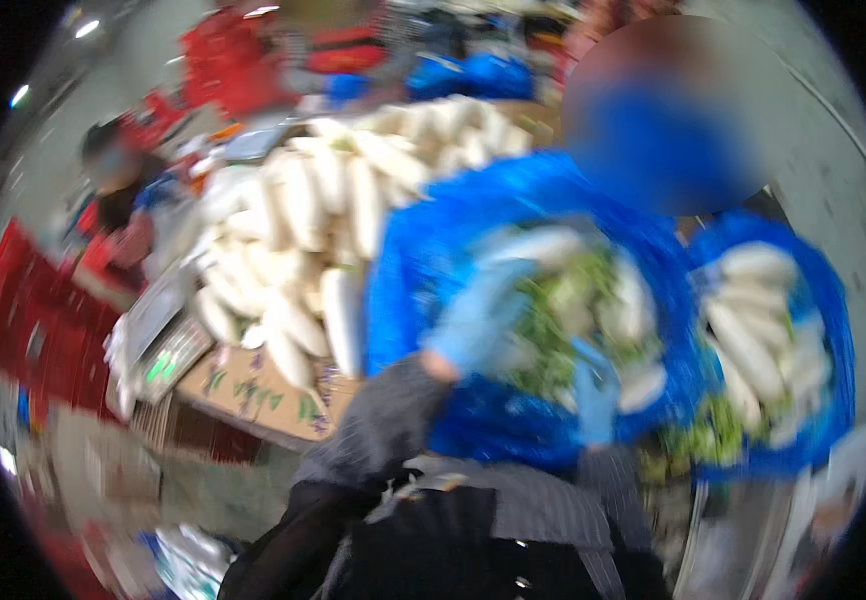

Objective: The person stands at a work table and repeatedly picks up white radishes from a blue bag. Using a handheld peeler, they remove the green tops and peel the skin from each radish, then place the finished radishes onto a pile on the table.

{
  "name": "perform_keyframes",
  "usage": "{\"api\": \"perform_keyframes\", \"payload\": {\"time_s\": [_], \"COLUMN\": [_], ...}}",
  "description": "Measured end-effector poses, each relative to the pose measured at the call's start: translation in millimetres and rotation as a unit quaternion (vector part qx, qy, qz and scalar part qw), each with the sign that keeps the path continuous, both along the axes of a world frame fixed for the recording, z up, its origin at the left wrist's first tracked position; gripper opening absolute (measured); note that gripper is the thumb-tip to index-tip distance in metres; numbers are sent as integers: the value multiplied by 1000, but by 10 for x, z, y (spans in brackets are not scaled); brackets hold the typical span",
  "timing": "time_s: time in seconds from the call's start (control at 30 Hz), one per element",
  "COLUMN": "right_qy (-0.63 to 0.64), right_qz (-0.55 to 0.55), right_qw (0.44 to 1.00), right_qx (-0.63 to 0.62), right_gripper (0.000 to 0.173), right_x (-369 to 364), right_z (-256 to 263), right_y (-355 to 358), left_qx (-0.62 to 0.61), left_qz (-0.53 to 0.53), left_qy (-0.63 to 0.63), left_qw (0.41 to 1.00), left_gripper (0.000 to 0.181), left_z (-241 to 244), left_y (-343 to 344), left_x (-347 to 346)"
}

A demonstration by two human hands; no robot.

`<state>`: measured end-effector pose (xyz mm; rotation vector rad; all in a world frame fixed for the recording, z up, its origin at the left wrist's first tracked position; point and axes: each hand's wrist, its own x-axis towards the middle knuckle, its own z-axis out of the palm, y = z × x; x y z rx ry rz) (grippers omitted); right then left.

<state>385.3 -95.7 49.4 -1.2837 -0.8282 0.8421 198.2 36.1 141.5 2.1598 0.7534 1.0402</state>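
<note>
Both my hands wear light blue gloves and reach into a large blue plastic bag (410, 277) holding white daikon radishes (631, 300) and green leaves (545, 360). My left hand (481, 315) is over the left side of the bag's contents, against the leaves and below a daikon lying at the back. At the front right of the leaves is my right hand (596, 394), close to a daikon at that side. Motion blur hides the fingers, so I cannot tell whether either hand grips anything.
Daikon radishes (301, 202) are heaped left of the bag on cardboard (253, 394). A scale (170, 360) with a green lit display stands at the left. Another blue bag (838, 360) of daikon is at the right. A person (121, 217) is beyond the scale, near a red crate (50, 330).
</note>
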Motion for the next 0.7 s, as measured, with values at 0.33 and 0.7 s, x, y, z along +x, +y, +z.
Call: {"api": "perform_keyframes", "payload": {"time_s": [0.33, 0.7], "right_qy": [-46, -7], "right_qz": [-53, 14], "right_qw": [998, 998], "right_qx": [-5, -60], "right_gripper": [25, 43], "right_x": [55, -20], "right_z": [-172, 254], "right_y": [-20, -138], "left_qx": [144, -117], "left_qz": [186, 129], "left_qy": [210, 49], "left_qw": [949, 984], "left_gripper": [54, 43], "left_z": [-389, -429], "left_y": [376, 732], "left_x": [477, 959]}}
